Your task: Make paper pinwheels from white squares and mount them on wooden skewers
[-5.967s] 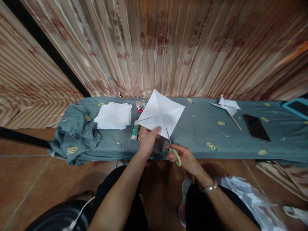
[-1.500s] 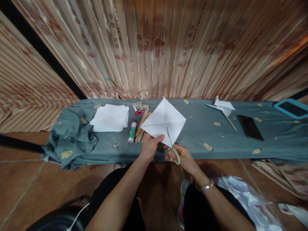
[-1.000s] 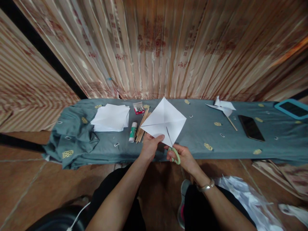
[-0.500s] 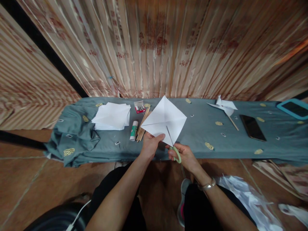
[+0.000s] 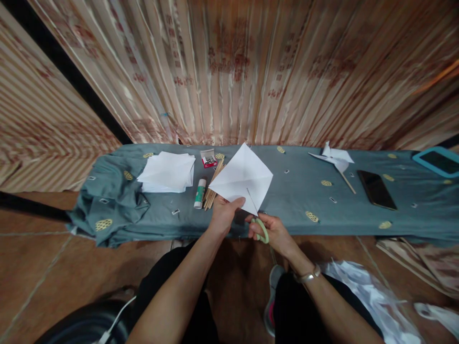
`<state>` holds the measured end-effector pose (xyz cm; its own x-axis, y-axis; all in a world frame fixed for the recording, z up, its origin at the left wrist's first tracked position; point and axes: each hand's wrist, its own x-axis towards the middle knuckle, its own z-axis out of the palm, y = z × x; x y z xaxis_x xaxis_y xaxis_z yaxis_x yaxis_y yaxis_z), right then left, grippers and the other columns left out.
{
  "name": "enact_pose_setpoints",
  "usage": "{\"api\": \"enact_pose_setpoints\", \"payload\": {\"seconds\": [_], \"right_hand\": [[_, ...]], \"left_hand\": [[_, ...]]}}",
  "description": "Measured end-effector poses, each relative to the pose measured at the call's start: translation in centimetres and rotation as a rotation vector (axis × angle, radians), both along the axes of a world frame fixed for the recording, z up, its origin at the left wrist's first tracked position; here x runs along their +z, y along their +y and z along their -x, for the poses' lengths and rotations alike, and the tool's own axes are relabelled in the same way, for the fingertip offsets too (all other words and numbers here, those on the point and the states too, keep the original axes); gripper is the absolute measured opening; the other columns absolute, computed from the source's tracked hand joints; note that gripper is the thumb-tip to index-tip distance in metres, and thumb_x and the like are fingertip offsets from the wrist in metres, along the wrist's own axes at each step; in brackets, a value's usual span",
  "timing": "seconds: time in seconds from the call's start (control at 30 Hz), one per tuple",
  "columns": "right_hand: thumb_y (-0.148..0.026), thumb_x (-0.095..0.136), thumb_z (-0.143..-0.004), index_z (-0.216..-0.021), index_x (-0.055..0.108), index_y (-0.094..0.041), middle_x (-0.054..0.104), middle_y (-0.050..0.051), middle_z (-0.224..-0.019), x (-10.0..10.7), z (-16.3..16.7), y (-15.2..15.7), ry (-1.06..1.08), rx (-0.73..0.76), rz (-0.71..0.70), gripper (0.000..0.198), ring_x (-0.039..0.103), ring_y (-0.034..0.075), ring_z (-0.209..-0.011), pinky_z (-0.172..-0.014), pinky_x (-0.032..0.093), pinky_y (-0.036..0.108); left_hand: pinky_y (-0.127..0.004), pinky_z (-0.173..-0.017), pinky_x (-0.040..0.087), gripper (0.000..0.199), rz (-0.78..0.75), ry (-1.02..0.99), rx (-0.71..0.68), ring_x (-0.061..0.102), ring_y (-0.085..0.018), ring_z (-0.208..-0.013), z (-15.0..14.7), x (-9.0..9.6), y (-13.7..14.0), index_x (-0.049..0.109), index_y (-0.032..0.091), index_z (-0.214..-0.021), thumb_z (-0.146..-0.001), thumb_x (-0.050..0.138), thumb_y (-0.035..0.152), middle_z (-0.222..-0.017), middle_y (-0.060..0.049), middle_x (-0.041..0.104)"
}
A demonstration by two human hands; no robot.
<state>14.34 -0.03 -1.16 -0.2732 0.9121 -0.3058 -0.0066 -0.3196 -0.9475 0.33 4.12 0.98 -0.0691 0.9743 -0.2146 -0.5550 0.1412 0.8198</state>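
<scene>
A square sheet of white paper is held up corner-first over the cloth, with crease lines across it. My left hand pinches its lower left edge, thumb on top. Closed around the light green handles of a pair of scissors is my right hand, at the paper's near corner. A dark line, the blade or a slit, runs from that corner toward the centre; most of the blades cannot be made out. Thin wooden sticks lie partly under the paper, beside a glue stick.
Left on the grey-green cloth is a stack of white paper, near a small red box of metal pins. A paper pinwheel on a stick, a phone and a blue-framed tablet lie right. A plastic bag rests on the floor.
The paper has tilted a little and its right corner has shifted left. Both hands keep nearly the same place and hold.
</scene>
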Motion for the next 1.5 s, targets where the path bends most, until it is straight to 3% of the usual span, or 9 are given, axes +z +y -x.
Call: {"api": "enact_pose_setpoints", "payload": {"seconds": [0.23,0.33,0.57,0.67,0.87,1.03,1.13,1.27,1.5], "right_hand": [[-0.056,0.076,-0.061,-0.088,0.066,-0.014,0.065,0.000,-0.064,1.3,-3.7,-1.5,-0.061,0.253,0.118,0.051,0.054,0.007,-0.054,-0.051,0.040,0.019],[-0.054,0.077,-0.061,-0.084,0.067,-0.014,0.064,0.001,-0.062,1.5,-6.7,-1.8,-0.105,0.247,0.170,0.047,0.053,0.008,-0.052,-0.050,0.040,0.020],[-0.053,0.083,-0.049,-0.088,0.067,-0.020,0.071,0.002,-0.073,0.1,-9.7,0.5,-0.122,-0.461,-0.126,0.054,0.059,0.012,-0.058,-0.056,0.047,0.025],[-0.053,0.081,-0.054,-0.087,0.068,-0.021,0.070,0.000,-0.073,0.2,-9.5,1.3,-0.081,-0.514,-0.197,0.049,0.058,0.011,-0.058,-0.055,0.045,0.023],[-0.041,0.087,-0.046,-0.073,0.066,-0.019,0.067,-0.004,-0.064,0.3,-8.0,1.5,0.027,-0.374,-0.074,0.041,0.056,0.010,-0.053,-0.054,0.043,0.022],[-0.039,0.087,-0.043,-0.079,0.064,-0.020,0.067,-0.006,-0.063,-0.2,-7.1,2.0,0.119,-0.648,-0.088,0.048,0.056,0.010,-0.052,-0.054,0.043,0.022],[-0.042,0.085,-0.046,-0.082,0.061,-0.019,0.069,-0.004,-0.067,-0.1,-6.2,2.6,0.111,-0.764,-0.174,0.048,0.059,0.012,-0.058,-0.059,0.045,0.024],[-0.043,0.081,-0.054,-0.093,0.058,-0.020,0.072,0.001,-0.078,0.2,-4.2,2.8,0.065,-0.701,-0.263,0.051,0.064,0.017,-0.068,-0.066,0.049,0.029],[-0.051,0.080,-0.052,-0.094,0.058,-0.020,0.071,0.001,-0.072,0.6,-2.5,3.0,0.044,-0.601,-0.223,0.056,0.063,0.018,-0.062,-0.057,0.049,0.029]], "left_hand": [[-0.029,-0.066,0.049,0.042,0.009,-0.013,0.073,0.064,-0.016,-0.068,1.8,0.5,0.9,0.065,0.015,-0.084,-0.045,0.078,0.017,-0.076,-0.002,0.070],[-0.029,-0.069,0.049,0.039,-0.007,-0.015,0.071,0.064,-0.016,-0.068,2.6,0.7,1.0,0.065,0.015,-0.082,-0.045,0.076,0.016,-0.075,-0.002,0.070],[-0.027,-0.064,0.048,0.030,0.047,0.054,-0.180,0.062,-0.015,-0.061,1.3,0.3,-0.4,0.065,0.014,-0.072,-0.043,0.069,0.010,-0.065,0.000,0.069],[-0.026,-0.062,0.046,0.023,0.101,0.122,-0.322,0.060,-0.015,-0.058,0.1,-0.4,-1.4,0.066,0.013,-0.067,-0.043,0.066,0.010,-0.062,0.000,0.068],[-0.027,-0.066,0.047,0.027,0.129,0.086,-0.446,0.062,-0.017,-0.066,-0.7,-0.7,-2.2,0.069,0.012,-0.072,-0.046,0.074,0.015,-0.071,-0.004,0.070],[-0.030,-0.073,0.050,0.044,0.124,-0.165,-0.501,0.063,-0.019,-0.086,-0.6,0.0,-2.1,0.068,0.016,-0.094,-0.063,0.073,0.047,-0.103,-0.010,0.069],[-0.034,-0.082,0.049,0.057,0.076,-0.125,-0.492,0.060,-0.022,-0.099,-1.7,-0.5,-2.5,0.062,0.018,-0.110,-0.061,0.077,0.044,-0.122,-0.013,0.061],[-0.030,-0.080,0.048,0.062,0.039,0.002,-0.436,0.063,-0.018,-0.091,-4.0,-0.9,-3.1,0.061,0.019,-0.113,-0.056,0.082,0.031,-0.110,-0.010,0.066],[-0.030,-0.070,0.051,0.043,0.055,0.065,-0.133,0.066,-0.020,-0.079,-5.3,-0.6,-2.2,0.068,0.013,-0.091,-0.054,0.080,0.031,-0.092,-0.009,0.073]]}}
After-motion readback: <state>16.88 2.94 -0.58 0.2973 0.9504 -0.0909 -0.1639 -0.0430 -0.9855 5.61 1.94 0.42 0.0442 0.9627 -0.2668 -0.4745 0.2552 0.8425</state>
